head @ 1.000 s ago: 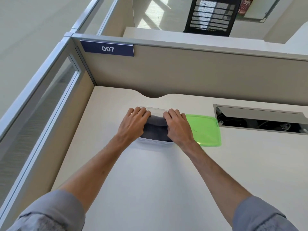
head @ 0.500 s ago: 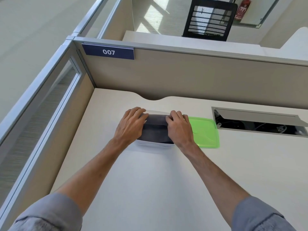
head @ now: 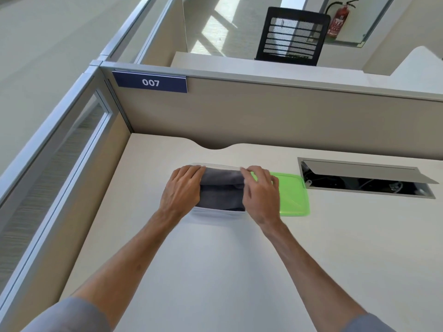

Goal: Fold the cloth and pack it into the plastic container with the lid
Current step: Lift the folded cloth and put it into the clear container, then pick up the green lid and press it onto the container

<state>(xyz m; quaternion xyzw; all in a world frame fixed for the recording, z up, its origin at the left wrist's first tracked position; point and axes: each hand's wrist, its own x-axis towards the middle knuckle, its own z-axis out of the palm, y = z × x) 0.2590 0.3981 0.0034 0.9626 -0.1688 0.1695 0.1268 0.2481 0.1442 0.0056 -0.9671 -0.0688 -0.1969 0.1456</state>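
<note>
1. On the pale desk (head: 215, 271), near the middle of its far half, stands the clear plastic container (head: 217, 211), with the folded grey cloth (head: 221, 190) already lying inside it and filling most of the visible opening.
2. Left hand (head: 182, 189): rests palm-down over the left end of the container, fingers together and curled onto the cloth's left edge; whether they pinch the fabric or only press it cannot be told.
3. Right hand (head: 261, 194): sits over the right end of the container, its fingers slightly parted and bent, their tips at the far right corner of the rim. The hand looks a little raised, and whether it touches the cloth cannot be told.
4. Green lid (head: 294, 195): lies flat on the desk just beside the container on its right, partly hidden behind the right hand; it is not on the container.
5. Surroundings: a cable hatch (head: 364, 179) is open in the desk to the right of the lid, well apart from the hands; a partition (head: 275, 116) carrying a label reading 007 closes the far side.
6. Progress, as a judgement: folding appears complete and the cloth is placed, with the hands seemingly tucking its ends below the rim.
7. Remaining, as a judgement: settle any raised fabric, pick up the lid, set it over the container and press it closed.
</note>
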